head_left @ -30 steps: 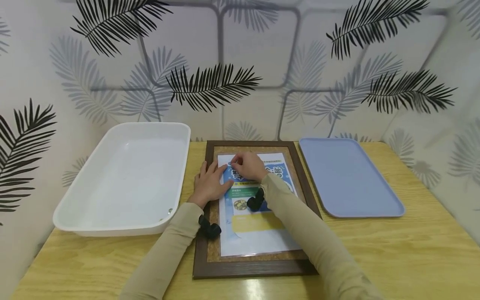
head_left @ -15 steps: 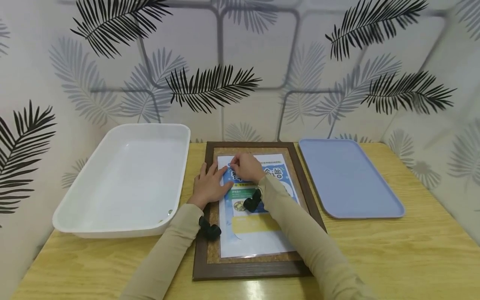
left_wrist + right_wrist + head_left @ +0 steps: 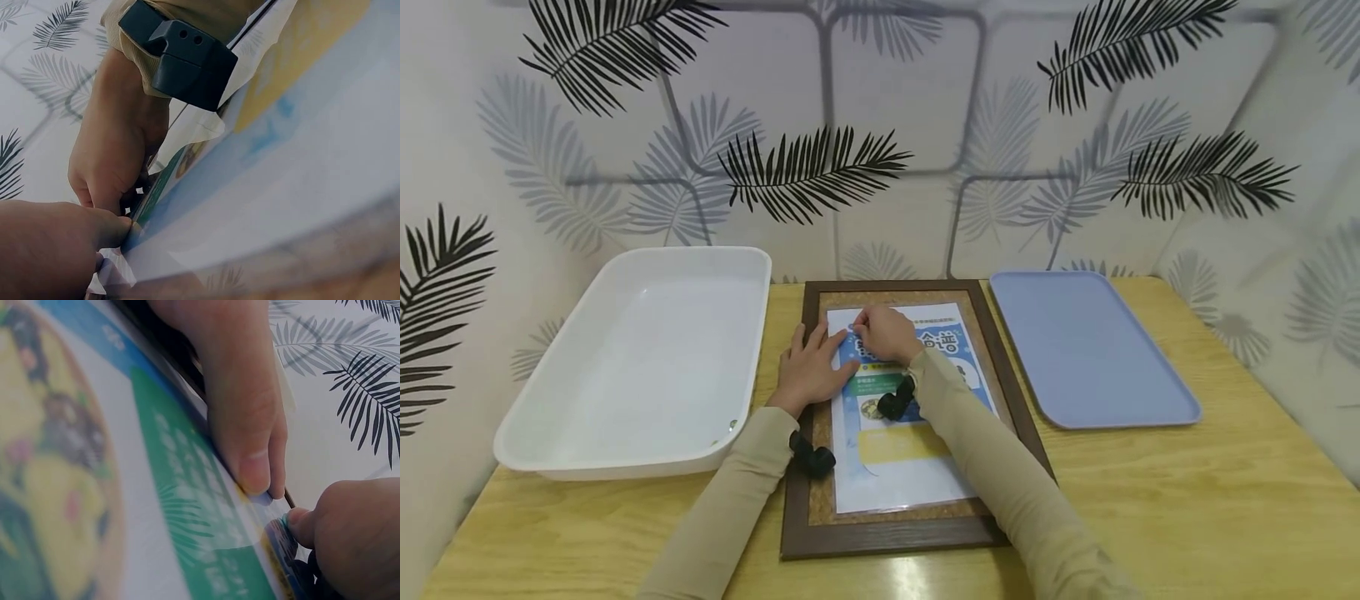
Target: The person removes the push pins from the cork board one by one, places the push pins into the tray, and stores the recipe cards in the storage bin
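My right hand [image 3: 887, 332] is at the upper left corner of a printed poster [image 3: 891, 492]. In the right wrist view its fingers pinch a small teal pushpin [image 3: 285, 519], mostly hidden behind the fingertips. With fingers spread, my left hand [image 3: 811, 371] rests on the poster's left edge and the frame beside it; its thumb lies on the paper. Under the poster is a cork board [image 3: 822, 500] with a dark brown frame [image 3: 895, 533]. In the left wrist view, my right hand [image 3: 115, 137] bends down to the paper near my left hand [image 3: 50, 247].
A deep white tray [image 3: 647, 358] stands left of the board, with a few tiny greenish-yellow bits [image 3: 732, 424] in its near right corner. To the right lies a flat blue tray [image 3: 1090, 350]. A patterned wall rises behind the wooden table [image 3: 1187, 517].
The head view has shifted a little, so everything sits slightly further left. Both hands stay at the same places on the poster, the right still pinching at its upper left corner.
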`<control>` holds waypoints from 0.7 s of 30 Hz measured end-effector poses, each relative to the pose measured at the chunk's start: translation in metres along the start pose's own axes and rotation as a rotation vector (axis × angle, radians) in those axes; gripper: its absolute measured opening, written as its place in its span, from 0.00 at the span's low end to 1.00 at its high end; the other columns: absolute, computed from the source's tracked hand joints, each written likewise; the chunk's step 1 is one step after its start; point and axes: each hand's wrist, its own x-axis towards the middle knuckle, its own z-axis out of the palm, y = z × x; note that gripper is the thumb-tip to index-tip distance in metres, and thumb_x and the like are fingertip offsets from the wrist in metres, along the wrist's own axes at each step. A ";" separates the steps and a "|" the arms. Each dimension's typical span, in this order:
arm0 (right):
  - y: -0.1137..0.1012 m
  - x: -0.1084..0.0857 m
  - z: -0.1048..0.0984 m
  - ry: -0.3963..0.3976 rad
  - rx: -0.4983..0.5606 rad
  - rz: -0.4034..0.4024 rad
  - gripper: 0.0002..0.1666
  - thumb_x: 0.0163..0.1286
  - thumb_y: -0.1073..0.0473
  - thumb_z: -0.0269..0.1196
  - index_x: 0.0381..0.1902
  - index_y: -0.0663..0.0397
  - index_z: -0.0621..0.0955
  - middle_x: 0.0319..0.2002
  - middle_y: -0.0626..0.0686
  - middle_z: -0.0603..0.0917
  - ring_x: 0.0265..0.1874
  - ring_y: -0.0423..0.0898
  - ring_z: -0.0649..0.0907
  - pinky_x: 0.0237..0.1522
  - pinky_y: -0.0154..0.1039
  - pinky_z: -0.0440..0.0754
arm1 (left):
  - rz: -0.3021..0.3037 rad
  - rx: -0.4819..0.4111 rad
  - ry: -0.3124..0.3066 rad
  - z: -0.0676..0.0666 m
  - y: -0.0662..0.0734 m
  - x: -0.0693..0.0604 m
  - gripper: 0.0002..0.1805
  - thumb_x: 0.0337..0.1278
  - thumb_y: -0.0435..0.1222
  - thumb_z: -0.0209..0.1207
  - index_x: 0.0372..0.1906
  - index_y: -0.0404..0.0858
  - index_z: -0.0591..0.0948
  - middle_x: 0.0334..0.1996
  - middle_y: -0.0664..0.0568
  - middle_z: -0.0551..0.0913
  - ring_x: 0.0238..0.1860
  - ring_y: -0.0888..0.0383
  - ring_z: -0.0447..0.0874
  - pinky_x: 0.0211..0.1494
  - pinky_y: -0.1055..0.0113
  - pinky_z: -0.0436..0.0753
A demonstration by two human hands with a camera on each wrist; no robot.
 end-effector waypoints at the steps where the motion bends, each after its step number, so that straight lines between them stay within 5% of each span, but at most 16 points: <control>1: 0.000 0.000 0.000 -0.004 -0.001 0.000 0.11 0.73 0.56 0.54 0.43 0.54 0.82 0.39 0.52 0.85 0.34 0.47 0.82 0.42 0.43 0.79 | -0.001 -0.003 -0.001 0.000 0.000 0.000 0.35 0.66 0.54 0.49 0.74 0.47 0.61 0.77 0.44 0.46 0.77 0.38 0.33 0.71 0.36 0.50; 21: 0.000 0.000 -0.002 -0.033 -0.002 0.002 0.13 0.75 0.56 0.53 0.46 0.56 0.81 0.40 0.53 0.85 0.37 0.48 0.82 0.45 0.44 0.79 | 0.003 -0.011 -0.002 -0.002 0.000 -0.001 0.35 0.66 0.55 0.50 0.74 0.46 0.61 0.77 0.44 0.47 0.77 0.38 0.34 0.71 0.36 0.51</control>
